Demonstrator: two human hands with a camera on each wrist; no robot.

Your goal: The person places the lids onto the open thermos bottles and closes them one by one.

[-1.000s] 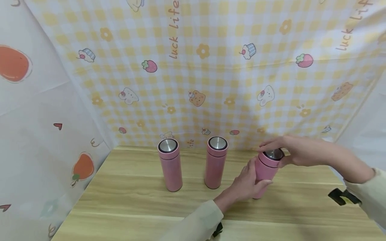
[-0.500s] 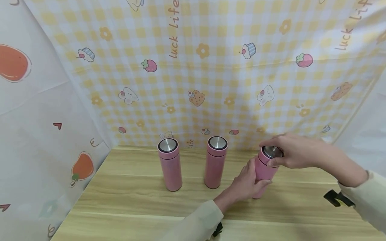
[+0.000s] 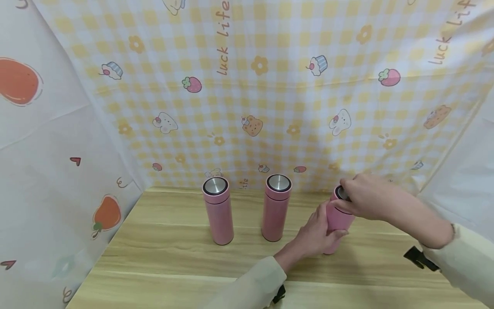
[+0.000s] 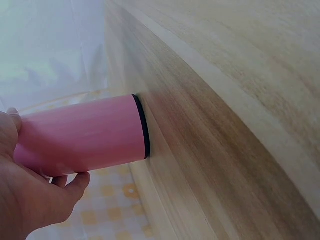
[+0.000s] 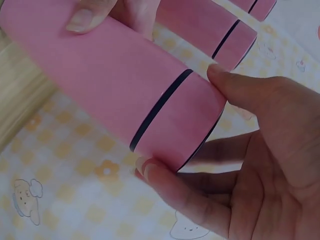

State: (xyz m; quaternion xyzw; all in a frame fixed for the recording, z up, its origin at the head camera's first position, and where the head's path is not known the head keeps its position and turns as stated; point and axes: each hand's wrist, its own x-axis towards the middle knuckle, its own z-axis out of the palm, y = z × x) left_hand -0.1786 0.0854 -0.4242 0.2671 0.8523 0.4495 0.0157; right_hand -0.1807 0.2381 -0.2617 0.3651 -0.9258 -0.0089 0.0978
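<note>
At the table's right side stands a pink thermos flask (image 3: pixel 341 221) with a steel-topped lid. My left hand (image 3: pixel 311 235) wraps around its body, thumb toward me. In the left wrist view the flask's black-ringed base (image 4: pixel 142 126) meets the tabletop. My right hand (image 3: pixel 368 198) comes over the top and covers part of the steel disc. The right wrist view shows the lid (image 5: pixel 182 117) between that hand's thumb and fingers, just above the dark seam (image 5: pixel 160 110). In that view, lid and body sit together.
Two matching pink flasks stand upright to the left, one in the middle (image 3: pixel 275 214) and one farther left (image 3: pixel 220 216), both lidded. The wooden table (image 3: pixel 173 257) ends at a yellow-checked cloth (image 3: pixel 254 98) behind. A white printed cloth (image 3: pixel 50 141) hangs on the left.
My right hand has turned around the lid, its wrist swinging left and toward me, its fingers covering more of the steel top. The left hand and the other flasks stay put.
</note>
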